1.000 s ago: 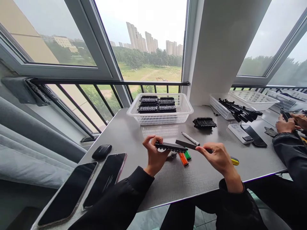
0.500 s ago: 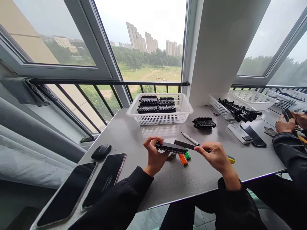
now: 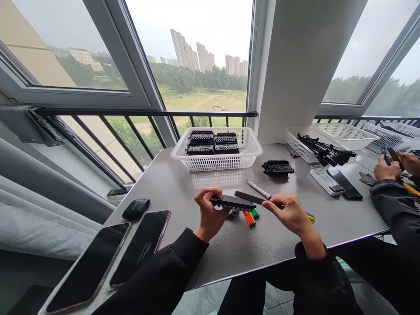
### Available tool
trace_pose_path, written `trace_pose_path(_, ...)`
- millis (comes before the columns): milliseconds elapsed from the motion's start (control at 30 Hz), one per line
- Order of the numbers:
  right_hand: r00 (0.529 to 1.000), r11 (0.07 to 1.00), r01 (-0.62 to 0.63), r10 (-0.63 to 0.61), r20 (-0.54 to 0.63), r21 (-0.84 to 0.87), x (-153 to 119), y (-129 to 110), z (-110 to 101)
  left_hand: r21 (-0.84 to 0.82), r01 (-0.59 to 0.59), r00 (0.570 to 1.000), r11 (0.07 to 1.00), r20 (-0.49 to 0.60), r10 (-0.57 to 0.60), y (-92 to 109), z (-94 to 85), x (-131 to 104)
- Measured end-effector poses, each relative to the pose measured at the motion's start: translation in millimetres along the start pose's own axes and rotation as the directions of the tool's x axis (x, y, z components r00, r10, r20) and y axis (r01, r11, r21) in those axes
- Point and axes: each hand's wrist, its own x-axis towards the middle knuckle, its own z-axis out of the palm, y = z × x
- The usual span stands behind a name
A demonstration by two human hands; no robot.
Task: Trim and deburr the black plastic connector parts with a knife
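My left hand (image 3: 210, 216) is closed on a black plastic part (image 3: 229, 202) with a toothed lower edge, held above the table. In my right hand (image 3: 292, 214) is a flat file (image 3: 247, 197), its yellow-and-black handle end (image 3: 310, 218) showing behind the fingers. The file's blade lies along the top of the part near its right end; whether they touch I cannot tell. Below, an orange piece (image 3: 249, 218) and a green piece (image 3: 255, 213) lie on the table. A white marker (image 3: 257, 189) rests just beyond the file.
A white basket (image 3: 218, 162) holds several black toothed parts; another such part (image 3: 278, 167) lies right of it. Further right, a basket (image 3: 306, 152) carries long black pieces. Phones (image 3: 141, 245) and a black case (image 3: 136, 208) lie left. A co-worker's hands (image 3: 389, 169) work at far right.
The file has slid slightly left along the part, with my right hand following. My left hand holds the part almost where it was. The whole view has shifted a little.
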Motion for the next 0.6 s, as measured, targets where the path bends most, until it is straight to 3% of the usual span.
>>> trace_pose_path(133,0.996,0.999,0.037,-0.039,0.079,0.021,3,-11,16,-0.028,0.01,1.0,1.0,0.008,-0.01,-1,-0.5,-1)
trace_pose_path(267,0.997,1.0,-0.027,0.027,0.072,0.006,1,6,-1,-0.023,0.084,0.995,0.996,-0.046,-0.085,0,-2.2,3)
trace_pose_path(367,0.996,0.996,-0.087,0.087,0.006,0.017,0,13,-10,-0.026,0.074,0.996,0.997,-0.045,-0.075,1,-0.8,2)
trace_pose_path(467,0.989,0.984,-0.128,0.135,-0.053,0.126,0,0,3,-0.057,0.008,1.0,0.998,0.014,-0.007,1,1.9,-3)
trace_pose_path(600,0.991,0.937,-0.127,0.109,0.074,0.327,3,-23,32,-0.09,-0.078,0.993,0.993,0.078,0.085,1,2.5,-8)
